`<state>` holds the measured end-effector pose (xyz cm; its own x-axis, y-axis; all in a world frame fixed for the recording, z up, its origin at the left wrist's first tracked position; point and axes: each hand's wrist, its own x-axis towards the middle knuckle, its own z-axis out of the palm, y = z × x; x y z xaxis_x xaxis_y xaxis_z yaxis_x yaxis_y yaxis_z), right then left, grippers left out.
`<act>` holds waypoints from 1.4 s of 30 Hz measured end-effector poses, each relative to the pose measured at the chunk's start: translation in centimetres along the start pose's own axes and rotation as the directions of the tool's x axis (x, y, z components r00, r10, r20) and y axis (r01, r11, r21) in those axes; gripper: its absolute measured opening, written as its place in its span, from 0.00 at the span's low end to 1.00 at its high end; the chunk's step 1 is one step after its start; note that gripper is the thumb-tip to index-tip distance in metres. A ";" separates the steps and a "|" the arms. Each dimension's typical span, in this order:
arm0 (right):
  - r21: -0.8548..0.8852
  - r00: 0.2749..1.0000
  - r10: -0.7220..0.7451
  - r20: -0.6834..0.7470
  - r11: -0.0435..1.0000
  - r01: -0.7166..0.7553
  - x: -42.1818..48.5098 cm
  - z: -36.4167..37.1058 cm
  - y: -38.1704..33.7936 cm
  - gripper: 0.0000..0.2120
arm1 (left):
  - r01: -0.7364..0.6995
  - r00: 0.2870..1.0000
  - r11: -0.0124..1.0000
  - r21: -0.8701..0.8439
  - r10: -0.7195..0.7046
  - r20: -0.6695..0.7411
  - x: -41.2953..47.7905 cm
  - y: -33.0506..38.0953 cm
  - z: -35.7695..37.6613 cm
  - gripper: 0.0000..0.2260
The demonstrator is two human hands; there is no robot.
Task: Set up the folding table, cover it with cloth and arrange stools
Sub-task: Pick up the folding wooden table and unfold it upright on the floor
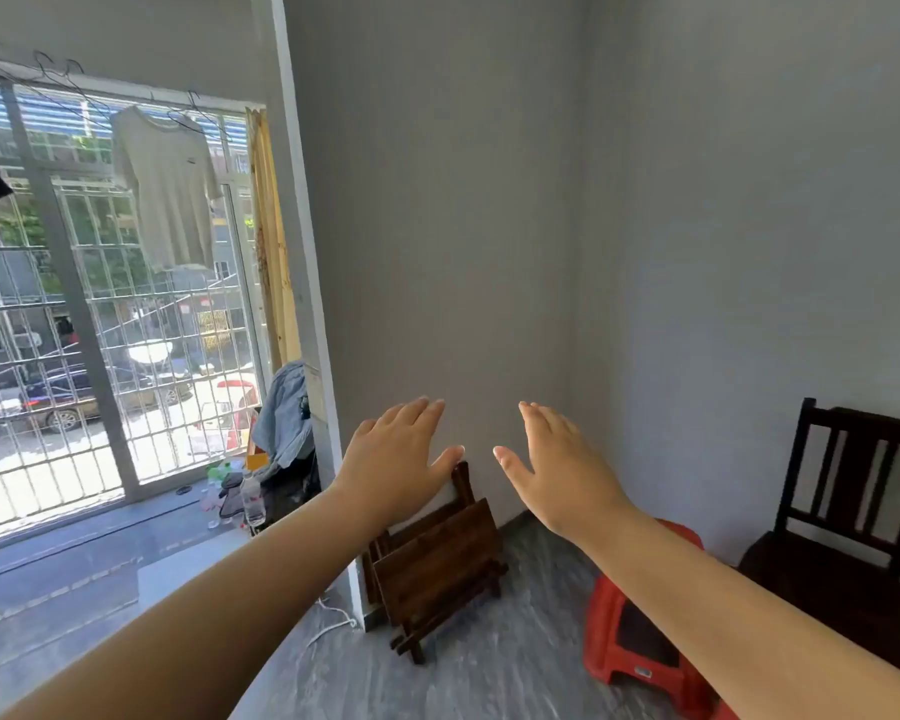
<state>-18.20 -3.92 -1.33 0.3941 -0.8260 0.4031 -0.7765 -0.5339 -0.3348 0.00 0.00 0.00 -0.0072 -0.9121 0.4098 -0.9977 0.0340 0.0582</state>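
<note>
Left hand point(393, 459) and right hand point(562, 470) both stretched forward, fingers straight, released, grasping nothing. Red stool point(598, 631) on floor point(463, 678), under right forearm. Beyond hands: folding table point(437, 569) folded flat, leaning on wall point(489, 252) near corner, feet on floor. Dark chair point(827, 579) off right. Window point(100, 304) with hung shirt point(170, 194) far left. Step likely: reach for table; setup not begun. Next move calls for two-hand grip on top edge, pulling clear of wall, opening legs.
</note>
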 end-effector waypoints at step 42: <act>0.151 0.773 0.207 0.599 0.919 -0.364 40.9 49.8 7.0 0.26 | 0.486 0.789 0.867 -0.113 -0.379 0.484 27.2 -34.3 43.0 0.30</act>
<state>17.00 -50.49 -29.60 0.4383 -0.8579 -0.2682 -0.7826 -0.2175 -0.5833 31.12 -43.49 -29.99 0.3399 -0.9301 -0.1391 -0.8607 -0.3672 0.3525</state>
